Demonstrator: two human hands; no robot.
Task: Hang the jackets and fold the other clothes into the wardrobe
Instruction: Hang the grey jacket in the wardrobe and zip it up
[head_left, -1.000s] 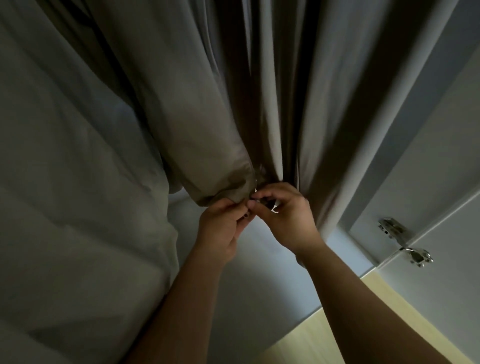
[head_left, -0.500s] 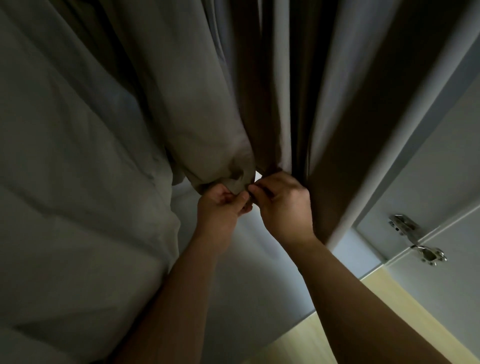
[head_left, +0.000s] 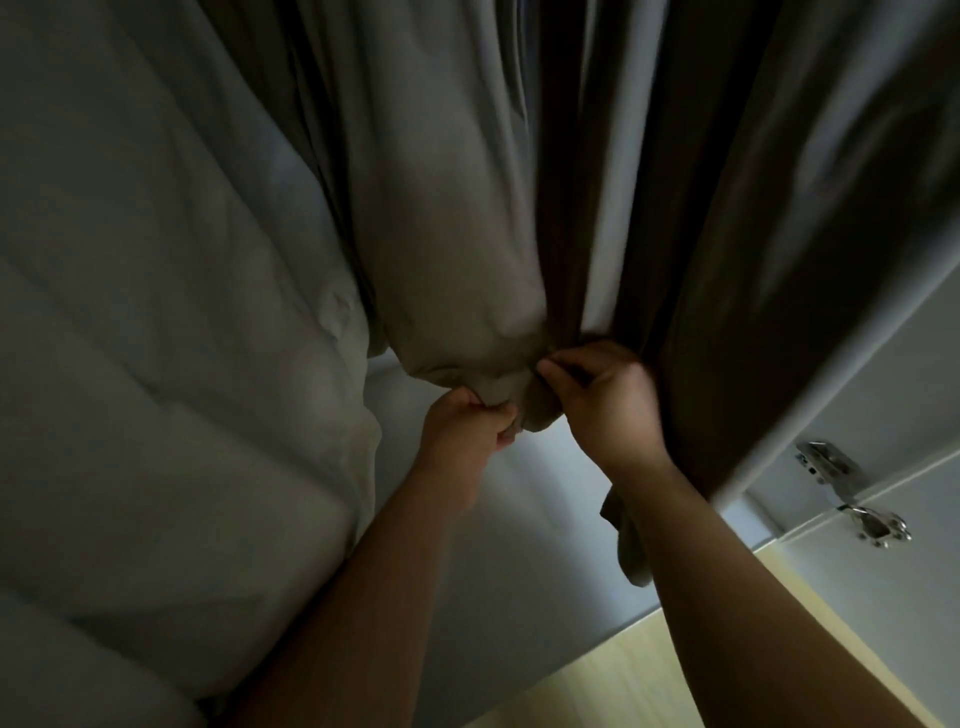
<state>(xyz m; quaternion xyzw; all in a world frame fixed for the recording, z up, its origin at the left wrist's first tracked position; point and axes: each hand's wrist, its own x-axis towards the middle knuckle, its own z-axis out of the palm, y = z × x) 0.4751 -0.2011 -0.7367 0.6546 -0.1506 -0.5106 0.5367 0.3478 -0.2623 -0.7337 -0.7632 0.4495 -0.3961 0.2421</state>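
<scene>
at the far left of the wardrobe, a pale padded coat (head_left: 156, 364) is seen hanging, and that whole side of the view is filled by it. just beside it, toward the middle, the beige jacket (head_left: 457, 249) is hung, and its lower hem is bunched where both hands meet. the cloth is judged to be light, soft and limp, with no stiffness of its own. it can be expected to sag and to slide through loose fingers, so it is best taken at the doubled hem, where the fabric is thickest. the left hand (head_left: 462, 441) is raised from below, and its grip is closed tight, with a fold of the hem pinched between thumb and curled fingers. the right hand (head_left: 602, 405) is set against the same bunch from the right, its grip likewise pressed together on the cloth. whether a zip or fastener is held inside cannot be told. further right, a dark garment (head_left: 727, 312) is hung, touching the right wrist. at the far right, a metal hinge (head_left: 831, 462) is fixed to the pale wardrobe door (head_left: 883, 338), and light wooden floor (head_left: 675, 675) is seen below.
</scene>
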